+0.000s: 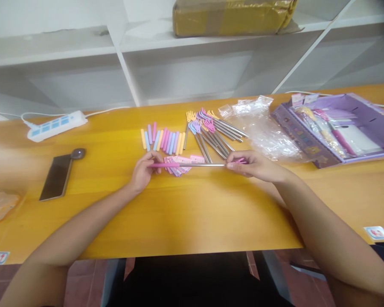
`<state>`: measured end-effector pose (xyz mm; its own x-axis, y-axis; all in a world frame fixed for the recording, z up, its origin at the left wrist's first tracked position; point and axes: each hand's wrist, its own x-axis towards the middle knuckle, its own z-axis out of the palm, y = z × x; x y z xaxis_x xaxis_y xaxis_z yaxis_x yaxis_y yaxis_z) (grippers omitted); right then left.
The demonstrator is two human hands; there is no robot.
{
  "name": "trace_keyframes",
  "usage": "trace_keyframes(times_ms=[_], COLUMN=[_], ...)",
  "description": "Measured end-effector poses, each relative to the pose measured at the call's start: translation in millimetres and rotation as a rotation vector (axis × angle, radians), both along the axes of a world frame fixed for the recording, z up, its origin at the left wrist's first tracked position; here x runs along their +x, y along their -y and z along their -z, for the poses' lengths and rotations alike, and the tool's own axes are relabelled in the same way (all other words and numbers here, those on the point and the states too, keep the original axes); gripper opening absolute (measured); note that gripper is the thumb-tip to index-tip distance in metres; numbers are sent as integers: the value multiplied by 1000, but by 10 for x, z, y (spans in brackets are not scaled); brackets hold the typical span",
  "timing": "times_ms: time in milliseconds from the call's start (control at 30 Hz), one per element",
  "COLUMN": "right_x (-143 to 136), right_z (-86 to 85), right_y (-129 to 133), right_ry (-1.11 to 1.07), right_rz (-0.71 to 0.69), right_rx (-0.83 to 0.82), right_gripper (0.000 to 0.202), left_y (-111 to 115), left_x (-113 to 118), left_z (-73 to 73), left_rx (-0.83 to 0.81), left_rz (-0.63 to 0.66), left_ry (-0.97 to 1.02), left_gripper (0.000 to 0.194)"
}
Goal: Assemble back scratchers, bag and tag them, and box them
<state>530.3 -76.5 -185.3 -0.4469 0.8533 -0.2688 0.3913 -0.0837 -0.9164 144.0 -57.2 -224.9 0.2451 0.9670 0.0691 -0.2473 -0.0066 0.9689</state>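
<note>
Both hands hold a back scratcher level above the table. Its pink handle sleeve lies in my left hand, whose fingers close round it. My right hand pinches the other end, where a bit of the pink claw head shows past the fingers. Behind it lie several metal back scratchers with orange, purple, blue and pink claw heads. A row of pastel handle sleeves sits to their left. Pink printed cards lie just under the held scratcher, partly covered by it.
Clear plastic bags are heaped right of the scratchers, against a purple display box with packaged items inside. At left are a power strip, a phone and a small dark round object. A taped carton rests on the shelf.
</note>
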Motion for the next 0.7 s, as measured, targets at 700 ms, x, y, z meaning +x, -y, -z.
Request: trace_keyframes(times_ms=[700], right_x=[-233], right_z=[219], right_y=[83], right_ry=[-33], right_rz=[94], right_rx=[215], right_gripper=[67], left_y=[-18], left_x=[-92], left_z=[-65], left_rx=[-10], left_rz=[-74], left_ry=[40], left_gripper=[34])
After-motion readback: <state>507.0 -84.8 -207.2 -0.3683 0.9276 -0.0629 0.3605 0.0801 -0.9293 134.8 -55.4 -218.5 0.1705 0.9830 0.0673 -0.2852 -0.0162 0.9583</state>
